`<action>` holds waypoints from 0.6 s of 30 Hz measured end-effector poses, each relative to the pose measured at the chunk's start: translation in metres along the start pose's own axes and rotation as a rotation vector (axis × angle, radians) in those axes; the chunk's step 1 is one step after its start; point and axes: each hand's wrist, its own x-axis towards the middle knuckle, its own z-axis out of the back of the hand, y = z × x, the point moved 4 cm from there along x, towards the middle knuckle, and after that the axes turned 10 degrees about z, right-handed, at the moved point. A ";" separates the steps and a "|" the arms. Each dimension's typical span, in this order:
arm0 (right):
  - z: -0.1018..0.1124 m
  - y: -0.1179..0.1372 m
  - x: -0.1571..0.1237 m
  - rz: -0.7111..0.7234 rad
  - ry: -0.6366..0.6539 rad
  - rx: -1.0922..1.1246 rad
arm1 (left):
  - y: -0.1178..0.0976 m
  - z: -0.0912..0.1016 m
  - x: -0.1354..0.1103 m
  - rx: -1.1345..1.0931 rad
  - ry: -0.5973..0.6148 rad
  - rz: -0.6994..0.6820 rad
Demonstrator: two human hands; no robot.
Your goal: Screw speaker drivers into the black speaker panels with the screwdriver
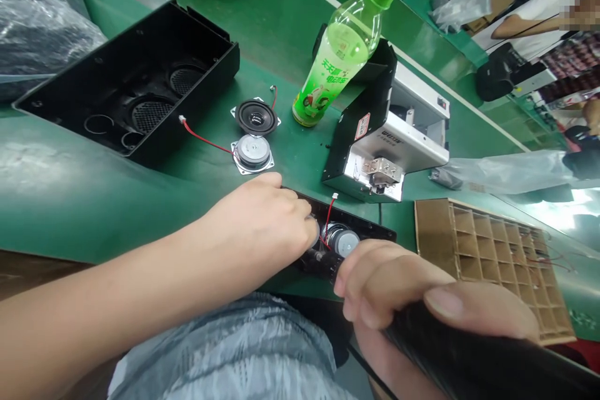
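The right hand (398,287) has its fingers wrapped and clamped around a thick black cylindrical tool (445,337), whose body runs out past the lower right and whose narrow end points at a long black casing (365,224) near the wearer's body. The left hand (281,212) is curled over the casing's left part, knuckles up; its fingertips are hidden, so I cannot tell what they grip. Just beside those knuckles, a round grey-backed speaker (315,231) is partly covered. Between the hands, a second round silver-backed speaker (347,242) sits in the casing, with a thin red lead (330,215) rising over the far rim to a white plug.

Beyond that rim, only a narrow strip of green tabletop (140,212) separates the casing from a black-and-silver metal machine (389,144). To the right, a small green gap divides the casing from a brown cardboard tray with square compartments (429,231).

Past the left hand lie a metal-framed speaker, magnet up (253,153), and a black-coned speaker (255,117) touching it. A green-capped plastic bottle (335,56) stands between them and the machine. Farther left is an open-topped black box (197,97); a wider stretch of tabletop runs between its near edge and the left forearm.
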 end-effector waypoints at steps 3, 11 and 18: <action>-0.004 0.001 -0.003 0.026 -0.043 -0.050 | 0.000 0.000 0.000 -0.003 -0.019 -0.006; -0.010 -0.010 -0.009 0.134 -0.219 0.026 | 0.004 0.000 -0.005 0.039 -0.101 -0.025; 0.011 -0.011 0.005 0.147 -0.356 0.194 | 0.010 0.000 -0.006 0.010 -0.070 -0.017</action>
